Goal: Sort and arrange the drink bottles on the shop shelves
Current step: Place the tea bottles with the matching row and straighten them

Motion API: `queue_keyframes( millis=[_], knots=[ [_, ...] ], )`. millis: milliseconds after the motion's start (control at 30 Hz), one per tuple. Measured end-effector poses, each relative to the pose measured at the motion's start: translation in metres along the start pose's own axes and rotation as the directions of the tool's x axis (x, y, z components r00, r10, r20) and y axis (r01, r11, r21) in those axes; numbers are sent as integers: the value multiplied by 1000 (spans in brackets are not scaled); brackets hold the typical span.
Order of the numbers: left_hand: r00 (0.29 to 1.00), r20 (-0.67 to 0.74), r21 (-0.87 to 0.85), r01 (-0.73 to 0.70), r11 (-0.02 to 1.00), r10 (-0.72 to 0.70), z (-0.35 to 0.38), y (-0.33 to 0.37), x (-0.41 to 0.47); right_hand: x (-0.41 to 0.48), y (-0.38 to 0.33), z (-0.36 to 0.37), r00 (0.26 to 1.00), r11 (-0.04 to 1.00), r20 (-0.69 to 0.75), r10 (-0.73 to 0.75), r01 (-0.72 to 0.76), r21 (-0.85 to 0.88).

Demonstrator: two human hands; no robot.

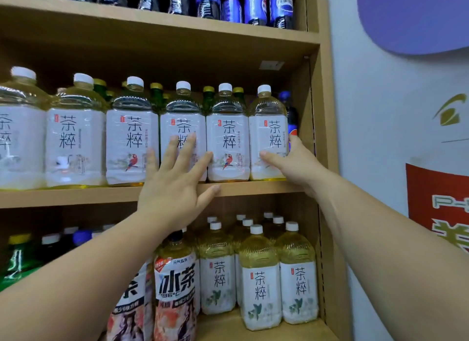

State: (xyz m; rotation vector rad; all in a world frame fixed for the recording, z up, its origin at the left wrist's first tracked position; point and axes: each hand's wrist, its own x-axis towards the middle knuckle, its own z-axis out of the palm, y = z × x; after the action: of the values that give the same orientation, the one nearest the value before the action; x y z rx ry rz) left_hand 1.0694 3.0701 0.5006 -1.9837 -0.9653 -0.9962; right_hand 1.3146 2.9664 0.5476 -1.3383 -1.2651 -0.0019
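Six large clear plastic tea bottles with white labels and white caps stand in one front row on the middle wooden shelf (101, 194), and I am working at the right end of this row. My left hand (177, 185) is wide open, with the fingers spread. The fingertips lie flat on the label of the fourth tea bottle (183, 127), and the thumb is down near the front edge of the shelf. This hand holds nothing; it only presses or steadies.

My right hand (291, 163) is at the last tea bottle (267, 132), the one nearest to the wooden side wall (324, 107). The thumb lies across the lower front of its label and the other fingers go around its right side, so I judge it is a half-closed grip on this bottle. How firm the grip is, I cannot tell.

Between my two hands stands the fifth tea bottle (227, 132), which touches its neighbours on both sides. All these bottles stand upright, with the long axis vertical and the labels to the front.

The right hand is clearly the nearer one to the end bottle. Behind it I see a dark cola bottle with a blue cap (286, 104). I think the next move is to turn or push the end bottle so it lines up with the row.
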Motion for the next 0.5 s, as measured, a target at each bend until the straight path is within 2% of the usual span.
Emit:
queue_keyframes(
  millis=[100,200,333,500],
  knots=[
    [1000,-7,3,-6,1000,6,3,0,0,13,5,1,999,993,40,30,-35,112],
    [1000,-18,-6,-12,1000,12,5,-2,0,16,7,2,997,989,66,33,-42,141],
    [999,-33,-13,-16,1000,15,7,-2,1,6,7,0,1000,986,-5,6,-5,167],
    [999,-37,-23,-20,1000,19,6,-2,1,-7,8,-1,992,991,-88,-86,95,96]
  ],
)
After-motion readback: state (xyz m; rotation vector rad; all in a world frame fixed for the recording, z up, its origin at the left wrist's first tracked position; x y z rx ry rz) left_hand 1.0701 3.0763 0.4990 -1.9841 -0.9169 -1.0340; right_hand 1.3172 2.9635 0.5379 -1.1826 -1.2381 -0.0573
